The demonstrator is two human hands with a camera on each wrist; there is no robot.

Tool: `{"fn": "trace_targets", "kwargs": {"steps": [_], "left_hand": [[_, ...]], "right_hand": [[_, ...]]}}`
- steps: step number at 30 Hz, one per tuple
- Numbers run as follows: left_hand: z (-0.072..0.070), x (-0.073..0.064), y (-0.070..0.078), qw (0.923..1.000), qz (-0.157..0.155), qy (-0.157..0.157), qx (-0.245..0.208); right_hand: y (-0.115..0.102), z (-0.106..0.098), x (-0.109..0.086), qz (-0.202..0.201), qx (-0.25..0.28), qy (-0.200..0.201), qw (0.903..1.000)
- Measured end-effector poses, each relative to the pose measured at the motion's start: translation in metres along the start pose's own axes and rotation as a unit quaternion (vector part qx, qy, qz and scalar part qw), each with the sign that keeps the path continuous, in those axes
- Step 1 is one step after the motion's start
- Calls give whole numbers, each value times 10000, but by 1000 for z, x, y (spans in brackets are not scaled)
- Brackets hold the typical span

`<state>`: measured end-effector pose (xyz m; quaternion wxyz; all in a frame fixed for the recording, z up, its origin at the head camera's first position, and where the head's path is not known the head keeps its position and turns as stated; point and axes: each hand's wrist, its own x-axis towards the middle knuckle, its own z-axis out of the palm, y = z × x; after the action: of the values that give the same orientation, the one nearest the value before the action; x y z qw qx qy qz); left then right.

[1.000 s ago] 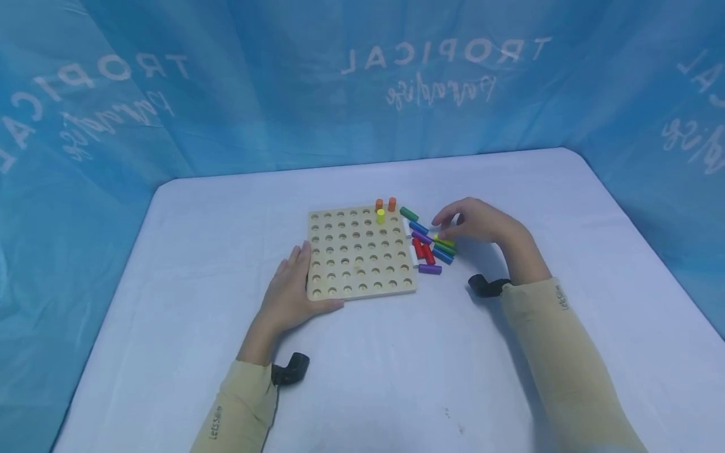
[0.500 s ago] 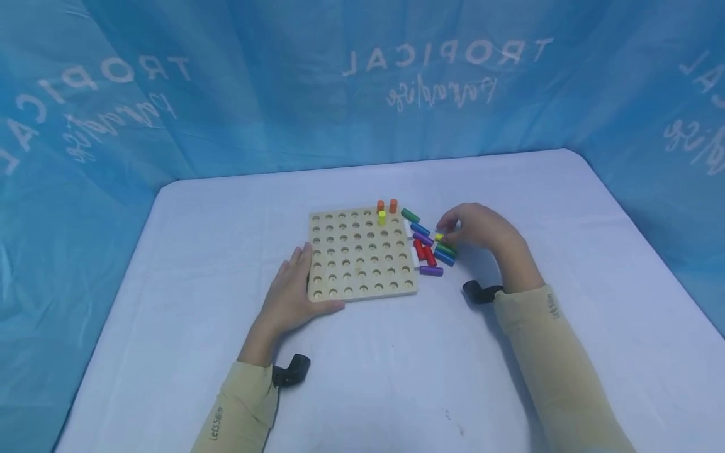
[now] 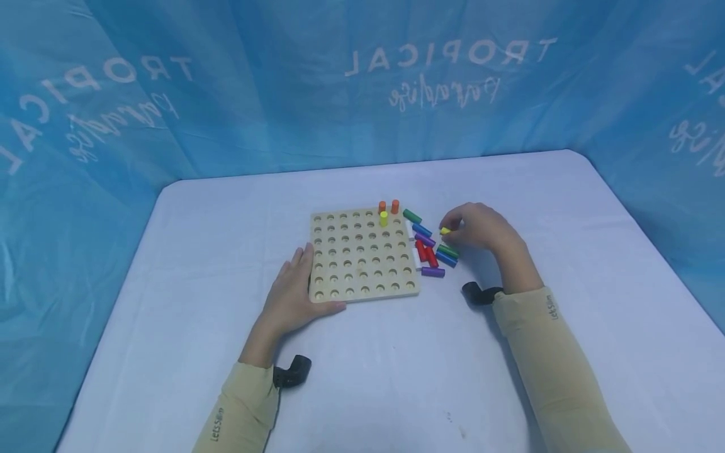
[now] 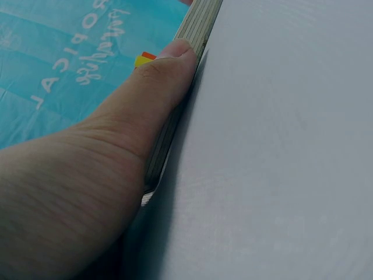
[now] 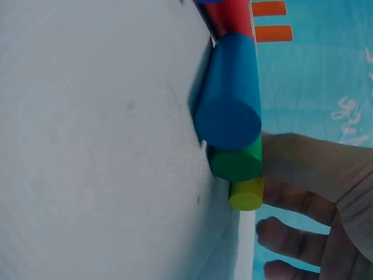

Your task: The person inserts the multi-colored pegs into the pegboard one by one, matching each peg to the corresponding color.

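A square wooden peg board (image 3: pixel 354 283) with rows of holes lies on the table. My left hand (image 3: pixel 289 292) rests at its near left corner, fingers straight along the left side; the thumb (image 4: pixel 157 81) presses the near edge in the left wrist view. My right hand (image 3: pixel 478 228) pinches a yellow peg (image 3: pixel 445 231) between thumb and fingers, right of the board. Two orange pegs (image 3: pixel 395 206) and another yellow peg (image 3: pixel 384 219) stand upright in holes at the far right. In the right wrist view a blue peg (image 5: pixel 228 105) and a green peg (image 5: pixel 236 166) partly hide the fingertips.
Several loose pegs lie along the board's right side, among them red pegs (image 3: pixel 432 256), a white peg (image 3: pixel 416 258) and a purple peg (image 3: pixel 433 272). The table (image 3: pixel 385 377) has a white cover. A blue printed curtain (image 3: pixel 283 94) hangs behind it.
My right hand has closed its fingers on the yellow peg and shifted it slightly away from the green peg beside it. The left hand stays at the board's corner.
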<state>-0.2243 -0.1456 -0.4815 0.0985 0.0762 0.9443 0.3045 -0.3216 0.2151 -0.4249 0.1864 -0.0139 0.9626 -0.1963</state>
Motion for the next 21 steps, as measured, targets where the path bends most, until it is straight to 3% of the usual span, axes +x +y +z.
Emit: {"fn": "trace_targets", "kwargs": {"steps": [6, 21], "left_hand": [[-1, 0, 1, 10000, -2, 8, -4], [-2, -1, 1, 10000, 65, 22, -11]], "right_hand": [[1, 0, 3, -25, 198, 401, 9990], [4, -1, 8, -213, 832, 912, 9921]]}}
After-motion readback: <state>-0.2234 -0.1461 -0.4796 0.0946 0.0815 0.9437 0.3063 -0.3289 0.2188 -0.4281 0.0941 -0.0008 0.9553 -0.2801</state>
